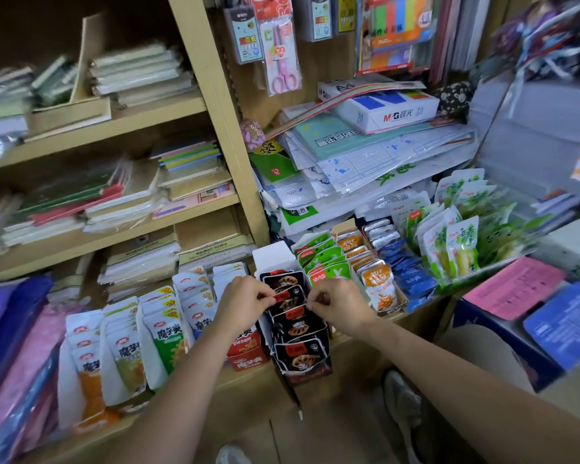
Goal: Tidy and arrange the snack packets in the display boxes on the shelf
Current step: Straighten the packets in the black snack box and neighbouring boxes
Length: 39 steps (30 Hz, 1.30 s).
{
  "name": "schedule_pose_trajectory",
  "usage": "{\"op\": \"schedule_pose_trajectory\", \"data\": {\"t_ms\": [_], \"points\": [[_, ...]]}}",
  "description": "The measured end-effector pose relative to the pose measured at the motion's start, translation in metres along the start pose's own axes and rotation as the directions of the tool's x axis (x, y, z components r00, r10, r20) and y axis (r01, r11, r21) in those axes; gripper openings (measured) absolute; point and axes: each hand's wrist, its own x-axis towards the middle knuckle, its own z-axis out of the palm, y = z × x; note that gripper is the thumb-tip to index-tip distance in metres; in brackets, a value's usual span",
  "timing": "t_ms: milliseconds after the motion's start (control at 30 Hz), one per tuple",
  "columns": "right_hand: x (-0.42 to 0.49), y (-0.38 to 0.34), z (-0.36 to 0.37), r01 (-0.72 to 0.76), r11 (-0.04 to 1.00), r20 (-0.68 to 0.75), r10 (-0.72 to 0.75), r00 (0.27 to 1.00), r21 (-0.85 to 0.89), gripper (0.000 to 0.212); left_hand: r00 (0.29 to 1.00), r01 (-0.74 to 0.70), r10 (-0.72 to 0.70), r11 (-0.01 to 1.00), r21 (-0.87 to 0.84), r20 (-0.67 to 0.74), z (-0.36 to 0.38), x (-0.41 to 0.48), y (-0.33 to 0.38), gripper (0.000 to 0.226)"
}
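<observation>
A black display box stands at the shelf's front edge, filled with a row of black snack packets showing lotus-root pictures. My left hand pinches the left top corner of one black packet in the middle of the row. My right hand pinches that packet's right top corner. To the left stand white konjac packets in rows and a red box. To the right are green, orange and blue packets in boxes.
Pale green pickle packets fill a box at the far right. Stacks of paper and an A4 ream lie behind the snacks. Notebooks fill the wooden shelves on the left. Pink and blue sheets lie on a box at right.
</observation>
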Motion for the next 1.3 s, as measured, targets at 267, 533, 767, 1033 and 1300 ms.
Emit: {"op": "schedule_pose_trajectory", "data": {"t_ms": [267,533,767,1033,1300], "points": [[-0.001,-0.003,0.0,-0.026,0.999,0.033,0.028,0.999,-0.036,0.005,0.997,-0.021,-0.005,0.951,-0.307,-0.082,0.002,0.014,0.007,0.014],[-0.007,-0.001,-0.002,0.01,0.999,0.01,-0.009,1.0,-0.047,0.027,0.994,0.02,0.004,0.976,-0.219,0.111,0.003,0.03,0.007,0.019],[-0.016,-0.006,-0.005,0.114,0.98,0.145,-0.09,0.985,-0.164,0.071,0.994,-0.093,0.091,0.995,-0.022,-0.059,0.005,0.036,0.002,0.031],[-0.013,0.01,-0.004,0.168,0.894,0.279,-0.05,0.959,-0.415,0.065,0.993,-0.092,0.08,0.987,0.132,0.09,-0.009,0.041,0.005,0.022],[-0.022,0.008,-0.002,0.172,0.892,0.292,-0.048,0.955,-0.418,0.058,0.976,-0.039,0.039,0.999,-0.004,0.213,-0.013,0.04,-0.005,0.027]]}}
